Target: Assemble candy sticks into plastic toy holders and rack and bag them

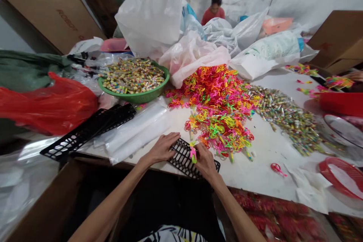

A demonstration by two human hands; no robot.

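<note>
In front of me at the table edge lies a black plastic rack with rows of holes. My left hand is closed on its left end, thumb along the near side. A small pink and yellow-green plastic toy stands over the rack's middle, pinched by the fingers of my right hand; its lower end is hard to see. Just beyond the rack spreads a big heap of bright plastic toys in pink, orange, yellow and green.
A green basin of small wrapped pieces stands back left. Clear plastic bags and more black racks lie left, near a red bag. Small tubes are piled right, near a red basket. Another person is behind.
</note>
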